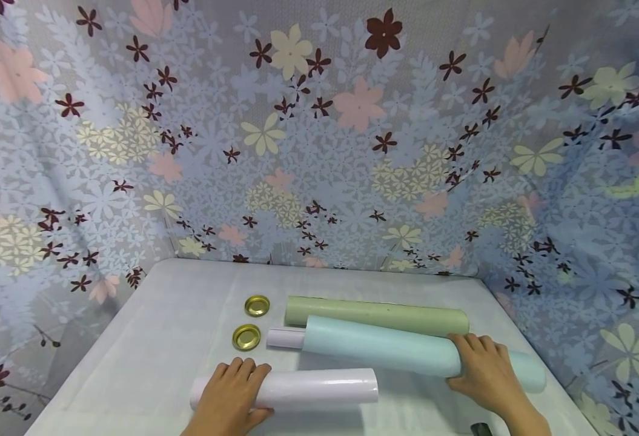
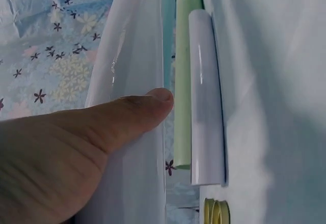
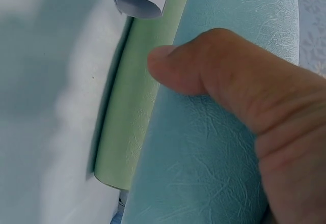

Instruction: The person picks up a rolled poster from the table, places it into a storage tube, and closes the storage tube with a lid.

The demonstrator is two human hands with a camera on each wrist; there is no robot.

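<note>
My left hand grips a glossy white roll near its left end, its thumb lying across the near side in the left wrist view. A textured light blue roll is in my right hand, held toward its right end; in the right wrist view the thumb presses on its surface. Beyond the blue roll lies a pale green roll. A thinner lavender-white paper roll lies alongside the green one, and in the head view the blue roll hides most of it.
Two round gold lids rest left of the rolls on the white-covered table. A dark object is partly visible at the bottom edge by my right wrist. Floral fabric hangs behind and at both sides.
</note>
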